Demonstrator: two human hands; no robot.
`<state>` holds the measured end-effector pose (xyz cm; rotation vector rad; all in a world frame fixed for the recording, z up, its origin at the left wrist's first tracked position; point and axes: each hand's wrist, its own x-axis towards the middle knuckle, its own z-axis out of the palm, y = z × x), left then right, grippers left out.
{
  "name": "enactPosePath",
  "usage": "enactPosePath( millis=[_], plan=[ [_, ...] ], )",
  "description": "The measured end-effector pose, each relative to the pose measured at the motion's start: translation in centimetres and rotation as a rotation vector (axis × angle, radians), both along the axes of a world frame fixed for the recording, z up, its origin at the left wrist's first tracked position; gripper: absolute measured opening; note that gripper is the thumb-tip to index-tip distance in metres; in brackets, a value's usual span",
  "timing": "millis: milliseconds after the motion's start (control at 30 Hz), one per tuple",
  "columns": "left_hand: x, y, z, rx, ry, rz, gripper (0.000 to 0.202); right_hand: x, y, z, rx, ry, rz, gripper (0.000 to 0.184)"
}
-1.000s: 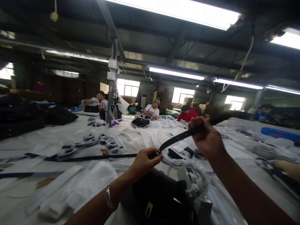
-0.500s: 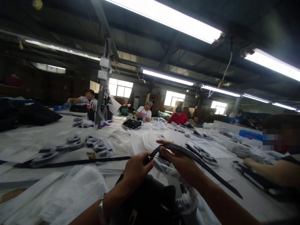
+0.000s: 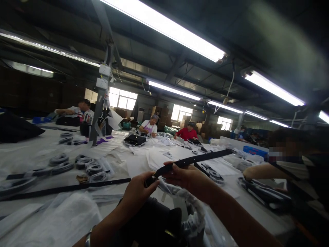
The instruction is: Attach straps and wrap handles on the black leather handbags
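Note:
Both my hands hold a black strap (image 3: 197, 159) that stretches up and to the right over the table. My left hand (image 3: 137, 194) pinches the strap's near end at its buckle. My right hand (image 3: 189, 178) is closed on the strap just to the right of that, thumb on top. Below my hands stands a black handbag (image 3: 156, 224) with a handle wrapped in clear plastic (image 3: 190, 209).
A long white work table (image 3: 133, 164) carries rolled straps (image 3: 88, 168), a flat black strap (image 3: 66, 187), white wrapping sheets (image 3: 64, 219) and another black bag (image 3: 134, 139). A person (image 3: 290, 168) works close at the right; three people sit at the far side. A metal post (image 3: 99, 103) rises at left.
My right hand slid in along the strap from far out to right beside my left hand. The strap's free end swung down, then back up to the right. My view turned left.

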<state>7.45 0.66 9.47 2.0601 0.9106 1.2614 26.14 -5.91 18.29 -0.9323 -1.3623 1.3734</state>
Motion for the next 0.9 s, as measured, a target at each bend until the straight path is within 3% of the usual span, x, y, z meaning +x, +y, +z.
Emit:
enactPosePath(
  millis=[133, 333, 567, 900],
  plan=[
    [0.4, -0.4, 0.0, 0.016, -0.049, 0.052, 0.029, -1.7, -0.8, 0.6, 0.014, 0.137, -0.048, 0.034],
    [0.2, -1.1, 0.2, 0.010, -0.050, 0.074, 0.028, -2.7, -0.2, -2.6, 0.086, 0.143, -0.204, 0.034],
    [-0.7, -0.8, 0.2, -0.037, -0.142, -0.152, 0.032, -0.9, 1.1, -4.5, 0.109, 0.136, -0.260, 0.036],
    [-0.8, -0.4, 0.4, -0.243, -0.285, -0.230, 0.038, -1.6, 0.9, -4.6, 0.188, -0.001, -0.249, 0.035]
  ],
)
